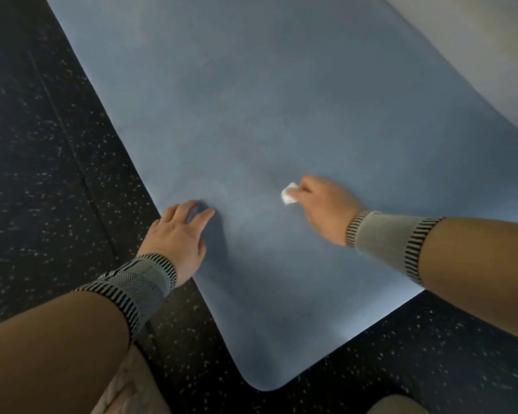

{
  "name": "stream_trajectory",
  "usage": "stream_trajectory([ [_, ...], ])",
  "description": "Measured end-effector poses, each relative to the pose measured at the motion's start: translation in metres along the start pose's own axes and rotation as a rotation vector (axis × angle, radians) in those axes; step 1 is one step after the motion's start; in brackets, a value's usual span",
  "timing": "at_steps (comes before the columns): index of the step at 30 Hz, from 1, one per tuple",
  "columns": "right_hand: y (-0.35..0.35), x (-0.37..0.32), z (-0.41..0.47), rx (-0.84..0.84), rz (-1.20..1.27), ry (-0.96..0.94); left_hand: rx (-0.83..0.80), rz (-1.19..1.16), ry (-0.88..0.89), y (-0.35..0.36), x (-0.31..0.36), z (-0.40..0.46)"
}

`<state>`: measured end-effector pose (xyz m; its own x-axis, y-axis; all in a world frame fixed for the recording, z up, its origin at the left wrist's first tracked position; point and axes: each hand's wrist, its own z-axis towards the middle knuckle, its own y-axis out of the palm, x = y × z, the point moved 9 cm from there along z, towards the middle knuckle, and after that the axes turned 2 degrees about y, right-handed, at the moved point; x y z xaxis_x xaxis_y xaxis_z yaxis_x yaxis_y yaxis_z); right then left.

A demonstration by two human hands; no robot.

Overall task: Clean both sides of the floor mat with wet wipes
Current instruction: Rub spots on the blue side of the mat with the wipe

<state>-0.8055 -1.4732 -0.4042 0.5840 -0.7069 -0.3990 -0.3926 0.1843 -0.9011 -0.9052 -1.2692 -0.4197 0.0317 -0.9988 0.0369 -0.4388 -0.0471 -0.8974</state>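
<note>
step: wiping mat (281,100) top | right hand (320,204) pinches wipe (289,197) | left hand (180,231) spread, bracing edge | next: likely flip

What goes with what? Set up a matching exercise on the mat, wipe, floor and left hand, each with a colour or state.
Things:
1. mat
2. wipe
3. floor
4. left hand

Descriptions:
A. dark with pale specks
B. white, pinched in the right hand
C. blue, lying flat
D. fingers spread on the mat's edge

Pairs: 1-C, 2-B, 3-A, 4-D
</note>
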Motion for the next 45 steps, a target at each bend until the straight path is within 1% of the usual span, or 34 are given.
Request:
stream_trajectory([
  [1, -0.003, 0.006, 0.001, 0.045, -0.02, 0.031, -0.002, -0.002, -0.01, 0.002, -0.002, -0.002],
  [2, 0.002, -0.005, 0.0, 0.036, -0.022, -0.019, -0.001, -0.006, -0.021, 0.003, -0.005, -0.003],
  [4, 0.022, -0.06, -0.022, -0.067, -0.013, -0.309, 0.008, -0.02, -0.043, 0.004, -0.008, -0.005],
  [5, 0.037, -0.085, -0.038, -0.166, 0.0, -0.456, 0.013, -0.027, -0.054, 0.004, -0.01, -0.006],
  [6, 0.047, -0.098, -0.045, -0.252, -0.026, -0.526, 0.016, -0.031, -0.064, 0.005, -0.01, -0.007],
  [7, 0.049, -0.101, -0.042, -0.274, -0.065, -0.543, 0.016, -0.032, -0.072, 0.006, -0.011, -0.008],
  [8, 0.044, -0.093, -0.028, -0.225, -0.056, -0.51, 0.013, -0.033, -0.079, 0.007, -0.013, -0.011],
  [10, 0.026, -0.061, 0.008, -0.075, -0.065, -0.314, 0.003, -0.043, -0.091, 0.011, -0.015, -0.016],
  [11, 0.022, -0.048, 0.019, -0.042, -0.111, -0.22, 0.001, -0.05, -0.095, 0.013, -0.015, -0.018],
  [12, 0.023, -0.048, 0.024, -0.052, -0.124, -0.181, -0.001, -0.058, -0.098, 0.014, -0.016, -0.02],
  [13, 0.029, -0.062, 0.018, -0.079, -0.11, -0.248, -0.002, -0.071, -0.099, 0.015, -0.016, -0.021],
  [14, 0.039, -0.084, 0.006, -0.118, -0.097, -0.361, 0.001, -0.085, -0.1, 0.015, -0.017, -0.022],
  [16, 0.058, -0.13, -0.029, -0.257, -0.028, -0.573, 0.017, -0.104, -0.11, 0.015, -0.019, -0.025],
  [17, 0.065, -0.14, -0.036, -0.324, -0.045, -0.642, 0.023, -0.111, -0.117, 0.015, -0.021, -0.026],
  [18, 0.067, -0.14, -0.031, -0.346, -0.094, -0.664, 0.026, -0.118, -0.124, 0.016, -0.023, -0.027],
  [19, 0.064, -0.132, -0.015, -0.305, -0.126, -0.609, 0.026, -0.123, -0.134, 0.017, -0.025, -0.029],
  [21, 0.048, -0.104, 0.022, -0.176, -0.092, -0.393, 0.03, -0.134, -0.154, 0.019, -0.029, -0.033],
  [22, 0.045, -0.097, 0.03, -0.16, -0.123, -0.326, 0.034, -0.133, -0.16, 0.02, -0.031, -0.035],
  [23, 0.046, -0.102, 0.03, -0.164, -0.123, -0.345, 0.037, -0.125, -0.164, 0.02, -0.033, -0.036],
  [25, 0.049, -0.139, -0.002, -0.137, -0.102, -0.613, 0.048, -0.114, -0.18, 0.02, -0.038, -0.038],
  [26, 0.055, -0.157, -0.025, -0.174, -0.086, -0.743, 0.057, -0.116, -0.193, 0.019, -0.041, -0.039],
  [27, 0.06, -0.169, -0.041, -0.203, -0.112, -0.834, 0.064, -0.121, -0.209, 0.018, -0.044, -0.041],
  [28, 0.066, -0.174, -0.044, -0.253, -0.162, -0.879, 0.069, -0.129, -0.226, 0.017, -0.047, -0.041],
  [29, 0.07, -0.176, -0.037, -0.294, -0.217, -0.88, 0.071, -0.142, -0.246, 0.017, -0.05, -0.043],
  [30, 0.073, -0.172, -0.018, -0.319, -0.27, -0.813, 0.071, -0.153, -0.264, 0.016, -0.052, -0.044],
  [32, 0.072, -0.16, 0.017, -0.276, -0.296, -0.638, 0.066, -0.163, -0.28, 0.017, -0.054, -0.047],
  [33, 0.072, -0.161, 0.021, -0.283, -0.267, -0.623, 0.065, -0.161, -0.281, 0.017, -0.054, -0.049],
  [34, 0.071, -0.168, 0.017, -0.28, -0.233, -0.673, 0.061, -0.158, -0.28, 0.017, -0.054, -0.049],
  [36, 0.077, -0.187, -0.018, -0.335, -0.156, -0.887, 0.054, -0.157, -0.279, 0.017, -0.056, -0.05],
  [38, 0.091, -0.196, -0.047, -0.444, -0.24, -1.048, 0.054, -0.158, -0.284, 0.019, -0.058, -0.05],
  [40, 0.092, -0.201, -0.027, -0.459, -0.303, -1.015, 0.052, -0.155, -0.289, 0.02, -0.061, -0.05],
  [43, 0.082, -0.202, 0.036, -0.3, -0.304, -0.809, 0.053, -0.17, -0.302, 0.022, -0.065, -0.052],
  [44, 0.082, -0.2, 0.044, -0.286, -0.323, -0.777, 0.054, -0.176, -0.304, 0.023, -0.067, -0.053],
  [45, 0.086, -0.199, 0.041, -0.312, -0.33, -0.806, 0.057, -0.178, -0.305, 0.023, -0.068, -0.053],
])
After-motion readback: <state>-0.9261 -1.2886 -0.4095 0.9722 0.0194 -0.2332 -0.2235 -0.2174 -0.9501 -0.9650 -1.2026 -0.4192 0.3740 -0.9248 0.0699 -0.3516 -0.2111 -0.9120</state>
